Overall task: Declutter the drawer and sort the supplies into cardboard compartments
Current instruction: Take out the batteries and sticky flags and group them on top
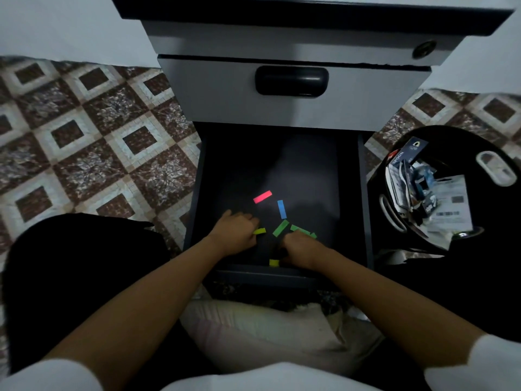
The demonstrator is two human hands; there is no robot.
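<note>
Head view: looking straight down into the open bottom drawer (306, 170), pulled out over the patterned tile floor (93, 142).
Left hand (235, 232): down on the drawer floor, fingers curled, and a yellow strip (259, 231) pokes out right at the fingertips, so it looks pinched.
Right hand (302, 249): knuckles up and fingers folded under, sitting over the near end of a green strip cluster (303, 230); I cannot tell if anything is in its grasp.
Loose strips: a pink strip (262, 196) lies farthest back, a blue strip (282, 209) just beside it, and a single green strip (280, 228) lies slanted between the two hands.
Front edge: a second yellow strip (274, 262) lies by the drawer's front wall, just beside the right thumb.
Above: closed grey drawer with a black handle (291, 80) and a round lock (424, 48) up at the corner.
Right side: a black bin (496, 210) stuffed with papers and packaging (428, 193).
Below: a pale cushion (253, 328) under the forearms.
</note>
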